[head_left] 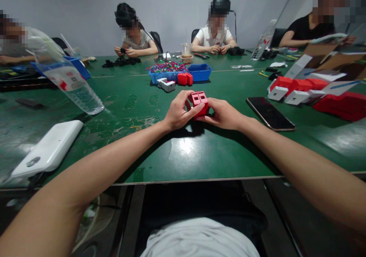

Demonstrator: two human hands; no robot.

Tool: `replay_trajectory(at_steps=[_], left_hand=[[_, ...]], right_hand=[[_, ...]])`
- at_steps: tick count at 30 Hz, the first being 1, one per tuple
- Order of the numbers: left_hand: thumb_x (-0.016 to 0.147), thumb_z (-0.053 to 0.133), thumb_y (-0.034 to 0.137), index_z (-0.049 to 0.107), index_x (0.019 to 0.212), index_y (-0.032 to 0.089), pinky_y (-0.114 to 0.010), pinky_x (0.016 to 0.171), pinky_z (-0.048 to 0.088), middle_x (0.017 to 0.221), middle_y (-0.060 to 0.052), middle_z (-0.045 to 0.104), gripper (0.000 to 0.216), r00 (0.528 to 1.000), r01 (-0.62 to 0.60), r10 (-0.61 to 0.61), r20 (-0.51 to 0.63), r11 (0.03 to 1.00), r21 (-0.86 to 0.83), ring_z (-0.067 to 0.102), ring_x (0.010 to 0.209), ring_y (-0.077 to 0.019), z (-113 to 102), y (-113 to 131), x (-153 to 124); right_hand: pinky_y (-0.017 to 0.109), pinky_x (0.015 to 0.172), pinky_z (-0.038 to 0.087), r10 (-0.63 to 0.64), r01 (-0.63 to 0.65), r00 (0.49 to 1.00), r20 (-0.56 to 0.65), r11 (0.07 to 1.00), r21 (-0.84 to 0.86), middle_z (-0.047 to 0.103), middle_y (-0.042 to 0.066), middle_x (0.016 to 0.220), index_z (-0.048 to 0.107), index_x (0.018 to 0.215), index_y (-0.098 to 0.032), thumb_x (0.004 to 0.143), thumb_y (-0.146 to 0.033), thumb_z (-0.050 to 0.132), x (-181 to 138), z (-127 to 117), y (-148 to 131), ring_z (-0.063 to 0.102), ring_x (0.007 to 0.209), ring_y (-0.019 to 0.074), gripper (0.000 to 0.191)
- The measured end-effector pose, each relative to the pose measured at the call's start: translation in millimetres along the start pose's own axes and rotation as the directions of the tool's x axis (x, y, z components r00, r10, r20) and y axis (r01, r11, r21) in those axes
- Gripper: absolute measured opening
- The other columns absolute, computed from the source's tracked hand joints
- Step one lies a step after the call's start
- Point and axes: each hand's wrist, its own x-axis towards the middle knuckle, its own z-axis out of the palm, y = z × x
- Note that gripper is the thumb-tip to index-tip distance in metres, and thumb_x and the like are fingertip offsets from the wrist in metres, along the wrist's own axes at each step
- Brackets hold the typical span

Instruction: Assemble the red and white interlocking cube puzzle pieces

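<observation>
Between my two hands, above the green table, is a red plastic housing [199, 98] with two rectangular openings in its upper face. My left hand [180, 112] grips it from the left, the thumb across its front. From the right, my right hand [221, 113] closes on it with fingers at its side and underside. The far side of the housing is hidden. Beyond my hands lie a similar red part [185, 79] and a white plastic part [166, 85], beside a blue tray [200, 73] holding many thin coloured wires [171, 67].
A black phone [270, 113] lies right of my hands, near stacked red and white parts [297, 89] and an open cardboard box [320, 59]. At left are a tilted water bottle [76, 83] and a white device [48, 148]. Several people sit around the table [154, 162].
</observation>
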Motion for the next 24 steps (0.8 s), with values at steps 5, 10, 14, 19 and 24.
replay_trajectory(at_steps=[5, 10, 14, 19, 24], left_hand=[[0.089, 0.057, 0.061, 0.053, 0.121, 0.017, -0.029, 0.072, 0.052, 0.11, -0.009, 0.062, 0.054, 0.999, -0.028, 0.027, 0.034, 1.0, 0.012, 0.06, 0.09, -0.0168, 1, -7, 0], [0.086, 0.059, 0.065, 0.048, 0.131, 0.017, -0.036, 0.086, 0.053, 0.12, -0.013, 0.058, 0.067, 0.99, -0.085, 0.079, 0.117, 0.995, 0.047, 0.059, 0.103, -0.0226, 3, -13, 1], [0.083, 0.066, 0.06, 0.043, 0.136, 0.016, -0.043, 0.095, 0.051, 0.126, -0.016, 0.057, 0.073, 0.981, -0.076, 0.067, 0.182, 0.996, 0.044, 0.06, 0.11, -0.0268, 4, -15, 1], [0.073, 0.078, 0.051, 0.04, 0.138, 0.018, -0.044, 0.092, 0.052, 0.124, -0.015, 0.063, 0.083, 0.951, -0.031, 0.02, 0.309, 0.999, 0.032, 0.065, 0.108, -0.0286, 7, -17, -1], [0.074, 0.078, 0.04, 0.05, 0.128, 0.016, -0.038, 0.085, 0.053, 0.118, -0.013, 0.066, 0.065, 0.952, 0.039, -0.054, 0.3, 0.998, 0.057, 0.066, 0.099, -0.0242, 7, -19, 0]], right_hand=[[0.034, 0.073, 0.052, 0.051, -0.052, 0.996, -0.073, 0.999, -0.01, 0.071, 0.013, 0.112, 0.052, 0.128, -0.016, 0.088, -0.041, 0.065, 2, -3, -2, 0.066, 0.075, 0.0206, 0.049], [0.042, 0.089, 0.053, -0.011, 0.004, 0.987, -0.159, 0.999, -0.043, 0.062, 0.018, 0.132, 0.043, 0.14, -0.017, 0.084, -0.045, 0.067, 3, -5, 2, 0.066, 0.105, 0.029, 0.067], [0.043, 0.091, 0.052, -0.055, 0.049, 0.986, -0.158, 0.998, -0.039, 0.061, 0.017, 0.131, 0.045, 0.136, -0.02, 0.082, -0.041, 0.069, 3, -6, 3, 0.063, 0.111, 0.0307, 0.063], [0.038, 0.079, 0.055, 0.008, -0.015, 0.985, -0.17, 0.999, -0.037, 0.066, 0.014, 0.119, 0.047, 0.131, -0.019, 0.085, -0.041, 0.066, 2, -8, 1, 0.065, 0.086, 0.0239, 0.054], [0.039, 0.079, 0.054, 0.013, -0.026, 0.983, -0.181, 0.997, -0.068, 0.065, 0.014, 0.121, 0.047, 0.131, -0.02, 0.085, -0.045, 0.065, 2, -6, 2, 0.065, 0.088, 0.0246, 0.055]])
